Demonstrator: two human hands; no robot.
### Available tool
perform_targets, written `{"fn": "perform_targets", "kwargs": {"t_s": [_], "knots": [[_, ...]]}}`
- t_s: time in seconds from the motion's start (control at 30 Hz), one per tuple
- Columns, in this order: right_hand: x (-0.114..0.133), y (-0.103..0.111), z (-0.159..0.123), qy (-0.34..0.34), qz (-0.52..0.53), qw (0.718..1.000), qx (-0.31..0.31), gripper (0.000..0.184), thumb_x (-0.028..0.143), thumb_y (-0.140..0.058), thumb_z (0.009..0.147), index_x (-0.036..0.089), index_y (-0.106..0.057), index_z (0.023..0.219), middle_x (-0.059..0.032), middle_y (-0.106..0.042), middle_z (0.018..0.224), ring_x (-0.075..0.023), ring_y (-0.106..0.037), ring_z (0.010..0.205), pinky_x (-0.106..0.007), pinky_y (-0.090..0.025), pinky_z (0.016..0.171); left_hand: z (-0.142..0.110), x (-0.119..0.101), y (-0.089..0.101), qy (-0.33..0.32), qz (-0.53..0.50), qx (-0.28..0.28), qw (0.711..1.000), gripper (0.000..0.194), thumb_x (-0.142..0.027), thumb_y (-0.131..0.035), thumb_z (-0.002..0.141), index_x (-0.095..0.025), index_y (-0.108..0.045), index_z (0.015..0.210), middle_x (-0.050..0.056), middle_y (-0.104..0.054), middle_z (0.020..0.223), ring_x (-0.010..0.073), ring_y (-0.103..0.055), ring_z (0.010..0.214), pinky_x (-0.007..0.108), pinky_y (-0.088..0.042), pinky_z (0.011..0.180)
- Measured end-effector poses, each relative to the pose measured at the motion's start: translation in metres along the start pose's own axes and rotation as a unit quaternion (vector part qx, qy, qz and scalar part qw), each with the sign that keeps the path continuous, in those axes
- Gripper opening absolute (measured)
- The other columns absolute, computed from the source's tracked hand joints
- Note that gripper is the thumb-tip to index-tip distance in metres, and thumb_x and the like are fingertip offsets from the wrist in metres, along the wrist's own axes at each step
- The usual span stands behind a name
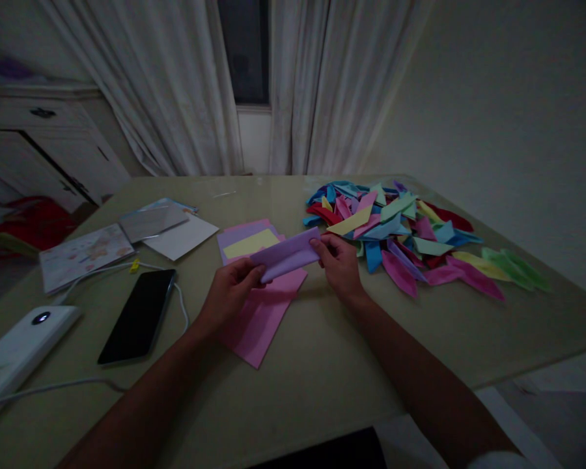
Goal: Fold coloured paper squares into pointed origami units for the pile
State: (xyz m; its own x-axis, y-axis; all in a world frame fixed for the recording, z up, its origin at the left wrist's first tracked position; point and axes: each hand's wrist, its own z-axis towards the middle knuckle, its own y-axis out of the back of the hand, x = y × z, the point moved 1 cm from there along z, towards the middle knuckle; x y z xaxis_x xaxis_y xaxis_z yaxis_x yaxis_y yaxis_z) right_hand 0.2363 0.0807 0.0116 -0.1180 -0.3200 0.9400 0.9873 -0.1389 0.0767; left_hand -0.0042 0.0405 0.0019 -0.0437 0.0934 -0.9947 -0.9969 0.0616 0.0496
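A folded strip of purple paper (289, 255) is held up between my two hands above the table. My left hand (232, 290) pinches its left end between thumb and fingers. At the other end, my right hand (339, 264) grips the upper right corner the same way. Beneath the strip lie pink paper sheets (261, 319), set at an angle. Just behind them are a yellow sheet (249, 243) and a purple sheet (227, 241), partly covered. Right of my right hand spreads a heap of folded paper pieces (395, 218) in many colours.
On the left of the table (317, 378) lie a black-screened phone (139, 316), a white power bank (22, 345) and a white cable (61, 384). Behind them are a printed card (88, 257), a clear sleeve (153, 223) and a white sheet (183, 240). Curtains (176, 85) hang beyond.
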Motion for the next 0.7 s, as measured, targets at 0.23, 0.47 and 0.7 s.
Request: {"fn": "perform_targets", "kwargs": {"t_s": [0.23,0.47,0.7], "knots": [[-0.004,0.002,0.003,-0.008,0.021,1.000,-0.004,0.037,0.055,-0.077,0.091,0.019,-0.074,0.085,0.0035,-0.051,0.059,-0.0130,-0.046,0.053,-0.028,-0.035,0.050,0.001,0.002,0.002,-0.015,0.024,-0.004,1.000,0.029,-0.047,-0.079,0.088,-0.018,-0.077,0.085,0.007,-0.080,0.079,0.0230,-0.076,0.073,0.032,-0.060,0.069],[0.000,-0.027,-0.022,-0.110,0.249,0.961,0.046,0.053,0.062,-0.093,0.071,0.022,-0.077,0.103,-0.0027,-0.074,0.092,-0.0163,-0.065,0.077,-0.026,-0.054,0.065,-0.013,-0.001,-0.019,-0.039,0.001,-0.079,0.996,0.025,-0.042,-0.075,0.094,-0.017,-0.077,0.092,0.004,-0.079,0.081,0.0208,-0.076,0.074,0.031,-0.061,0.072],[-0.011,-0.052,-0.058,-0.235,0.255,0.927,0.143,0.057,0.067,-0.081,0.086,0.020,-0.077,0.118,-0.0090,-0.081,0.114,-0.0259,-0.074,0.111,-0.040,-0.058,0.104,-0.030,-0.008,-0.040,-0.024,-0.060,-0.032,0.997,0.024,-0.037,-0.079,0.093,-0.018,-0.072,0.080,0.001,-0.075,0.075,0.0180,-0.074,0.072,0.026,-0.059,0.067]]}}
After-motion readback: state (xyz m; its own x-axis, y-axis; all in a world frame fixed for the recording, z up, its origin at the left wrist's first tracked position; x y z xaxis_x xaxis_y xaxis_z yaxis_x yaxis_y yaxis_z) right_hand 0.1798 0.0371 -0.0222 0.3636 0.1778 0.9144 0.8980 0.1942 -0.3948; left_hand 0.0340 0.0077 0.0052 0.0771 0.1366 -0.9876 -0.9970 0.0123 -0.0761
